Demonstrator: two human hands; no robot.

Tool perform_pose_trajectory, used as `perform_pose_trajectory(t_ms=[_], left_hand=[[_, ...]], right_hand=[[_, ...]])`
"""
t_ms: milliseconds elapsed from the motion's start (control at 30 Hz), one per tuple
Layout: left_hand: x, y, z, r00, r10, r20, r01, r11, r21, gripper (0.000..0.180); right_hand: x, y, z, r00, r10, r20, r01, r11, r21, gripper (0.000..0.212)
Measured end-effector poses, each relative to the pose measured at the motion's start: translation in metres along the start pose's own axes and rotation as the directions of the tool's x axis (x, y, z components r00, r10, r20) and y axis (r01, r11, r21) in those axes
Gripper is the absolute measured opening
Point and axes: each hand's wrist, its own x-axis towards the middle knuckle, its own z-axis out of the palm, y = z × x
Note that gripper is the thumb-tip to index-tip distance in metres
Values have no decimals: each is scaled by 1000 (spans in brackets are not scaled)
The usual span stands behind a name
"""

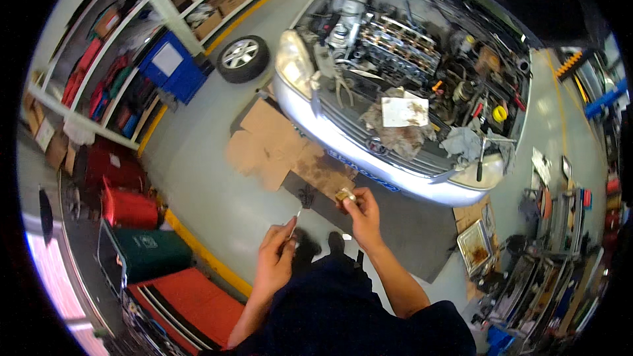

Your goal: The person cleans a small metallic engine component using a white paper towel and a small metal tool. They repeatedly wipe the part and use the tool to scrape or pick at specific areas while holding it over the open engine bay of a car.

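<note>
My left hand (pixel 275 255) is closed round a thin, pale, pointed stick-like tool (pixel 299 211), its tip directed up and away from me. In my right hand (pixel 364 217), a small yellowish, shiny piece (pixel 343 194) is pinched between thumb and fingers; its exact kind is too small to make out. The hands are held apart in front of my body, above the floor. Beyond them stands a silver car (pixel 310 112) with its bonnet up and its engine (pixel 401 45) opened. A white sheet with dark stains (pixel 404 112) lies on rags over the car's front.
Stained cardboard (pixel 267 142) and a dark mat (pixel 402 227) cover the floor before the bumper. A wheel (pixel 242 59) lies at the far left near shelving (pixel 99 125). A green bin (pixel 148 250) stands left; a metal tray (pixel 475 248) and tool racks are right.
</note>
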Motion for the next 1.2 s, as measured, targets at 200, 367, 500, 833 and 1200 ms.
perform_pose_trajectory(t_ms=[200,367,500,833,1200], left_hand=[[143,34,63,901,257,348,-283,959,24,44],[250,42,105,774,351,527,-392,919,-37,43],[321,38,141,720,306,623,-303,946,-114,42],[432,-44,245,808,147,570,-325,919,224,42],[467,-52,312,834,10,551,-244,903,354,51]], right_hand=[[63,-22,-47,922,-262,-285,234,963,-131,16],[123,-35,-69,876,-228,-425,247,969,-12,17],[175,-30,-91,828,-203,-522,268,962,52,22],[336,76,-170,795,-123,-594,93,992,-82,14],[366,79,-185,794,-53,-605,-49,987,-150,15]])
